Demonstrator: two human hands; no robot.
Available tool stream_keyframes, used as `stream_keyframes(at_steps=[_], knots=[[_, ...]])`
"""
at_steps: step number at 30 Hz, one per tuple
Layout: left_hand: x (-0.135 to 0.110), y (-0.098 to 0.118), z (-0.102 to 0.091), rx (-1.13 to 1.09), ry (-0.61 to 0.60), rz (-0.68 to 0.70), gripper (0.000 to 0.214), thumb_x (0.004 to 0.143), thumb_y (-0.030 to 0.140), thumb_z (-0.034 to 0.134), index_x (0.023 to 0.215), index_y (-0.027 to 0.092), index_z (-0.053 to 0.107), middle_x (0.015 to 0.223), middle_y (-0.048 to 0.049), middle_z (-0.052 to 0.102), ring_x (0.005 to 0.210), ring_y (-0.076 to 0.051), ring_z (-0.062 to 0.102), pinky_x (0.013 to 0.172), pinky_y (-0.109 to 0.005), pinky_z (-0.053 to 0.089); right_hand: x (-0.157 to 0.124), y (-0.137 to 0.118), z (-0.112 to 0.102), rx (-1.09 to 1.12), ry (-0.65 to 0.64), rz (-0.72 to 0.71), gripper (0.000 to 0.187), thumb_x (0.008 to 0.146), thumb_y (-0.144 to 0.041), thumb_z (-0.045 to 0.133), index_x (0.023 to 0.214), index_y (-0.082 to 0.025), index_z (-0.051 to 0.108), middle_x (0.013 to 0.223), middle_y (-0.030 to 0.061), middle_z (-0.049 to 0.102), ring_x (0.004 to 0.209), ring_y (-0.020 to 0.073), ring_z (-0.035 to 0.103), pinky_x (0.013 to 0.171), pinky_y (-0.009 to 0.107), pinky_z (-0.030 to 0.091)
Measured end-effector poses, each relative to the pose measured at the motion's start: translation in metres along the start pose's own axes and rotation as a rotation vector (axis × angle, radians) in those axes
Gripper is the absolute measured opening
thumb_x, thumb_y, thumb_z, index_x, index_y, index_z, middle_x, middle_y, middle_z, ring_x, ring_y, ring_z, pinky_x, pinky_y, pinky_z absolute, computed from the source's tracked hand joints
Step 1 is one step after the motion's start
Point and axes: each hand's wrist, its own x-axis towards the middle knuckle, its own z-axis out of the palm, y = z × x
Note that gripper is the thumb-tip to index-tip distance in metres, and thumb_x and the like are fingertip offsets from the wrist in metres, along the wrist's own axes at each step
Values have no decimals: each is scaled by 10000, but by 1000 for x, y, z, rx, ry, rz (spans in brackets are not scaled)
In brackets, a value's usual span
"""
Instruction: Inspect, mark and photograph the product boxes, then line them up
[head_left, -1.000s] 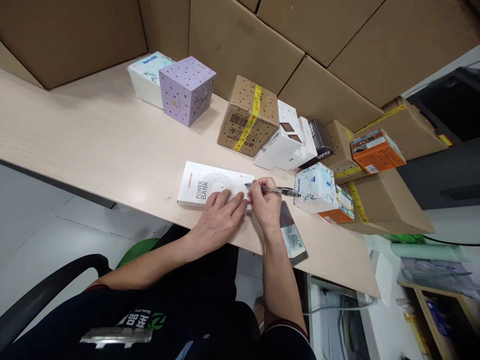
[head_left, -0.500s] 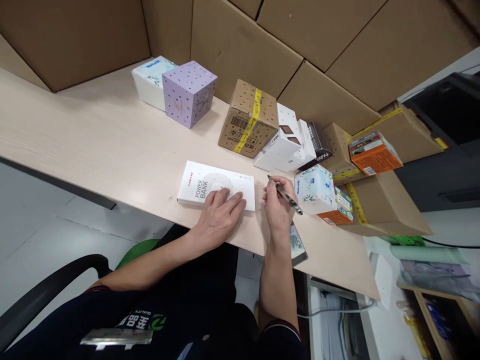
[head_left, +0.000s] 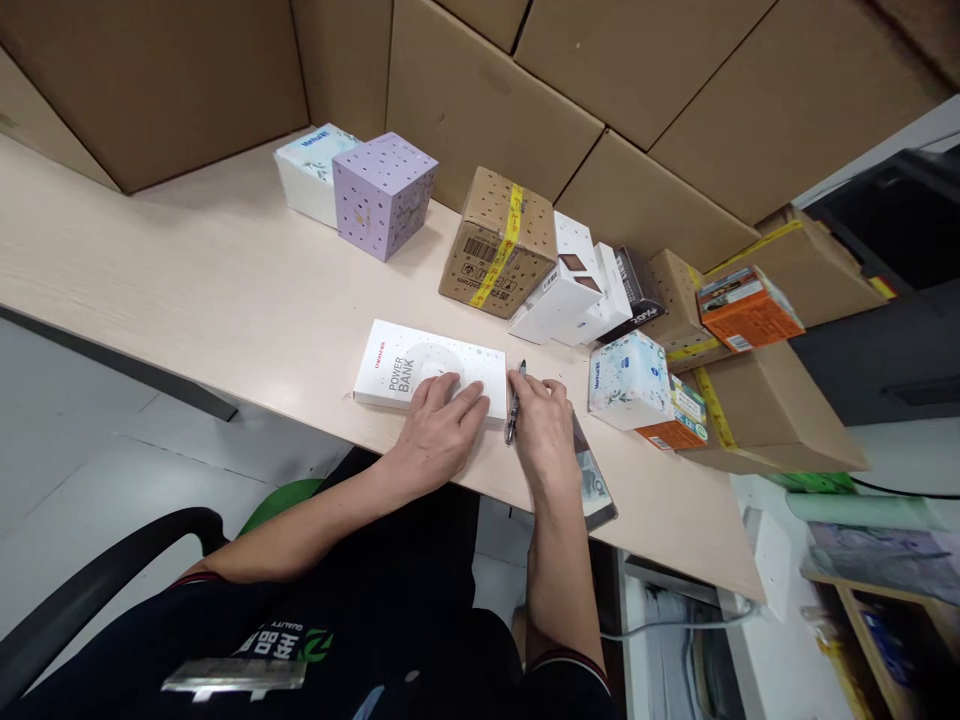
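Observation:
A flat white box printed POWER BANK (head_left: 409,365) lies near the front edge of the pale wooden desk (head_left: 187,290). My left hand (head_left: 439,430) rests flat on the box's near right part, fingers stretched out. My right hand (head_left: 546,430) lies just right of the box with a black pen (head_left: 514,402) against its thumb side, the pen pointing away from me along the desk. The fingers look loosely curled over the pen. A dark phone-like slab (head_left: 592,480) sits partly under my right wrist.
Behind stand a white tissue box (head_left: 311,170), a purple cube box (head_left: 382,195), a taped brown parcel (head_left: 499,240), white cartons (head_left: 574,290), a floral box (head_left: 630,378) and an orange box (head_left: 750,305). Large cardboard cartons (head_left: 525,90) wall the desk's back. A chair arm (head_left: 90,590) is at lower left.
My right hand lifted the pen off the box, swung right, then came down beside the box with the pen now low along the desk. The left hand stayed on the box.

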Motion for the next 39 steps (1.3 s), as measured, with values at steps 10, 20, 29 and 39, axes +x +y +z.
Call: stream_keyframes(at_steps=[10, 20, 29, 39], knots=[[-1, -3, -3, -17, -43, 35, 326, 956, 120, 574, 1266, 139, 673, 1378, -126, 685, 1233, -388, 530, 994, -520, 447, -73, 53, -27, 17, 116, 388, 776, 904, -572, 612, 1542, -146, 496, 1474, 231, 598, 1354, 421, 508, 1125, 612, 391], [0, -2, 0, -31, -47, 45, 345, 954, 117, 576, 1282, 148, 675, 1389, -113, 686, 1253, -394, 532, 1002, -529, 453, -96, 53, -10, 9, 148, 346, 705, 887, -555, 604, 1428, -103, 599, 1313, 246, 695, 1215, 387, 622, 1094, 591, 450], [0, -2, 2, 8, -20, 58, 310, 957, 137, 586, 1251, 131, 683, 1370, -124, 689, 1210, -387, 533, 963, -507, 451, -93, 37, -26, 731, 434, 631, 763, 675, -526, 816, 1341, -183, 674, 1266, 163, 743, 1161, 329, 692, 1057, 537, 513], [-9, -1, 0, -83, 67, -79, 280, 974, 274, 580, 1219, 186, 683, 1250, -116, 693, 1211, -347, 522, 1008, -515, 441, -56, -63, -19, 2164, -147, 538, 646, 910, -722, 440, 1166, -218, 751, 1165, 73, 784, 958, 233, 716, 900, 438, 613]])
